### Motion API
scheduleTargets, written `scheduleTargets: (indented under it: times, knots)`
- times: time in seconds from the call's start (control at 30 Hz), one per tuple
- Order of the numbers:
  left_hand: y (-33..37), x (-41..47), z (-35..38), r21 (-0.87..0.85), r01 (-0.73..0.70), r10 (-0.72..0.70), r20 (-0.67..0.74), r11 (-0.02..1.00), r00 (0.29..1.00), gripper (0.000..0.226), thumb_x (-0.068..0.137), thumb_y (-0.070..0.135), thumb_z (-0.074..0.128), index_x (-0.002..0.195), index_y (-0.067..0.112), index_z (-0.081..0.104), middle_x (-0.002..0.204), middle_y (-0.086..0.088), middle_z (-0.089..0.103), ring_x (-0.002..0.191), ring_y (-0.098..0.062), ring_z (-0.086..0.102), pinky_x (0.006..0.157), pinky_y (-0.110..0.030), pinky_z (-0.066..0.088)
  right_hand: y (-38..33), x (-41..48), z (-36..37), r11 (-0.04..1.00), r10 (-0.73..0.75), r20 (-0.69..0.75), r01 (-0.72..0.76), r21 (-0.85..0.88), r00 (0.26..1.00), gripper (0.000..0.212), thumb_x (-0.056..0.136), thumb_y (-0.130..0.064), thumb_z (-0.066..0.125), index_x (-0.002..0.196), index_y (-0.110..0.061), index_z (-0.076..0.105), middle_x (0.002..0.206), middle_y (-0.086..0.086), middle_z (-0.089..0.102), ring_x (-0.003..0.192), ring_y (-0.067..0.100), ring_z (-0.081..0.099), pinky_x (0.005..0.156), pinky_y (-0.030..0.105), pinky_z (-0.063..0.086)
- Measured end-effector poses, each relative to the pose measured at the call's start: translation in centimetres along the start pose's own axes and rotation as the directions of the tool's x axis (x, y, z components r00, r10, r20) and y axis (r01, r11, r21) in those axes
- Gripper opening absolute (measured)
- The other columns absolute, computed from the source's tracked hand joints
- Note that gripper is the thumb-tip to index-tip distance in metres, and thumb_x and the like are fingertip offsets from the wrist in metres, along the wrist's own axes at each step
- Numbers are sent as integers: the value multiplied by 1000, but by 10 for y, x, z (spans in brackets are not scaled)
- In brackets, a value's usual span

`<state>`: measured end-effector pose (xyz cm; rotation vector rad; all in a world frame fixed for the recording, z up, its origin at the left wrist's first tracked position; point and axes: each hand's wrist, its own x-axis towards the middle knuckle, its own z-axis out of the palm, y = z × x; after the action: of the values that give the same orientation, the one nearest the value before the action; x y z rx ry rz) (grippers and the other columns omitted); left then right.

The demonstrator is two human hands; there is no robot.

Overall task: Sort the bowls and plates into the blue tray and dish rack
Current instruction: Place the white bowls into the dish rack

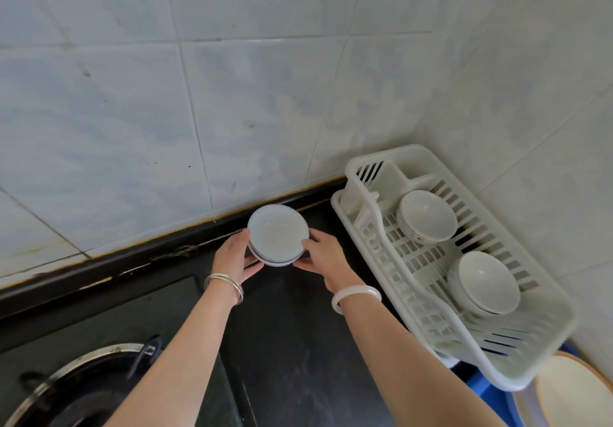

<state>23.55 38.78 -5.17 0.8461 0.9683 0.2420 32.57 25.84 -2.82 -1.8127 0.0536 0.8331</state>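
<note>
A small stack of white plates (278, 234) sits at the back of the dark counter, near the tiled wall. My left hand (235, 257) grips the stack's left edge and my right hand (323, 257) grips its right edge. To the right stands the white plastic dish rack (371, 244), holding two white bowls, one at the back (426, 216) and one nearer me (486, 282). A bit of the blue tray (486, 390) shows under the rack's near end, with a tan-rimmed plate (574, 393) on it at the bottom right corner.
A gas stove with a metal burner ring (83, 383) fills the lower left. The dark counter (298, 327) runs between stove and rack. Tiled walls close off the back and the right side.
</note>
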Motion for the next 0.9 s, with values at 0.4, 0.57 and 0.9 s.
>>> scheduleTargets:
  times: [0.4, 0.57, 0.9]
  knots:
    - [28, -80, 137, 118, -148, 94, 372, 982, 923, 10, 91, 25, 53, 99, 22, 58, 102, -2, 61, 96, -26, 63, 70, -32, 56, -50, -77, -142, 973, -162, -308, 204, 109, 937, 36, 93, -10, 50, 128, -15, 58, 123, 9, 61, 88, 28, 71, 69, 29, 61]
    - [9, -89, 200, 321, -105, -54, 450, 941, 892, 28, 92, 13, 49, 119, 5, 54, 112, -13, 57, 96, -30, 60, 65, -31, 54, -30, -89, -199, 971, -62, -388, 145, 189, 919, 25, 92, -6, 48, 107, -20, 61, 122, 13, 60, 93, 30, 68, 72, 33, 58]
    - [-34, -59, 250, 678, -49, -299, 386, 733, 873, 15, 90, -1, 46, 103, 1, 55, 99, -18, 58, 101, -37, 59, 85, -43, 53, 25, -74, -226, 948, 200, -409, -70, 310, 890, 31, 91, 5, 52, 122, 7, 53, 119, 29, 58, 100, 41, 63, 81, 40, 54]
